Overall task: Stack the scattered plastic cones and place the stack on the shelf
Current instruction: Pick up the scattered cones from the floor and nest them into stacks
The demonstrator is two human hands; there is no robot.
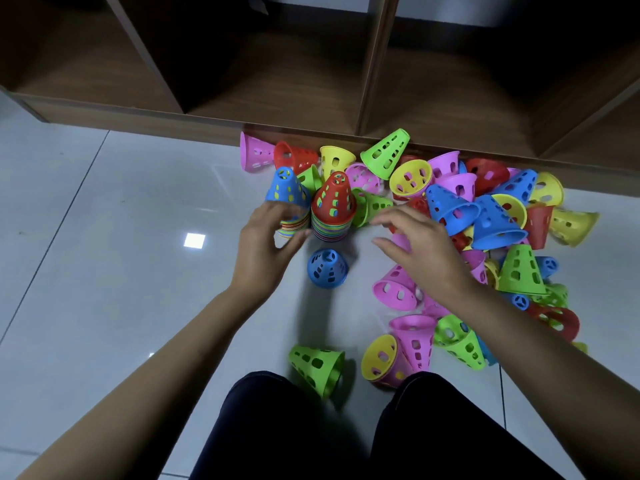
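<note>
Two stacks of perforated plastic cones stand on the floor before the shelf: one topped by a blue cone (288, 188), one topped by a red cone (334, 199). My left hand (268, 244) grips the base of the blue-topped stack, fingers and thumb curled round its rims. My right hand (420, 247) hovers over the floor right of the red-topped stack, fingers spread and holding nothing. A single blue cone (327, 268) stands upright between my hands. Several loose cones (491, 216) lie in a pile to the right.
The wooden shelf (284, 88) has open dark compartments along the top of the view. A green cone (317, 367) lies on its side near my knees (311, 427). Pink and yellow cones (401, 351) lie by my right forearm. Pale floor tiles (121, 237) stretch to the left.
</note>
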